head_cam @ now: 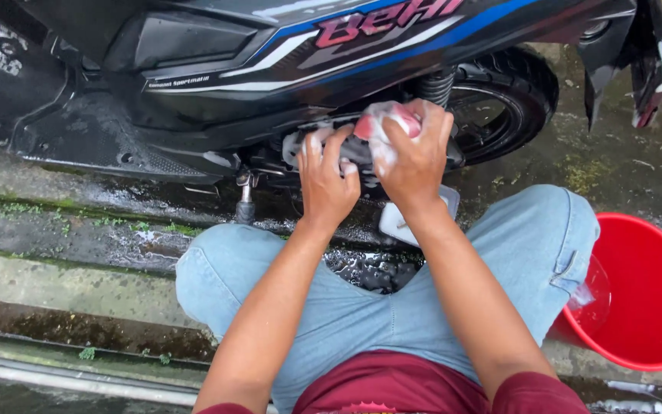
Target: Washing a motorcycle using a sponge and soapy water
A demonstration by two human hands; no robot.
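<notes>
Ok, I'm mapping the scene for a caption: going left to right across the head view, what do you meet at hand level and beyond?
Scooter footboard → left hand → right hand, fingers round a soapy pink sponge → rear tyre → red bucket.

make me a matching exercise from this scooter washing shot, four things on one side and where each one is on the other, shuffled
Things:
1. right hand
2. left hand
3. red bucket
4. rear tyre

Places or states:
A. on the wet ground beside the person's right knee
B. pressing a soapy red sponge to the scooter
C. behind the hands, under the black rear bodywork
D. fingers spread on the sudsy engine part, holding nothing

Pairs: 1-B, 2-D, 3-A, 4-C
</notes>
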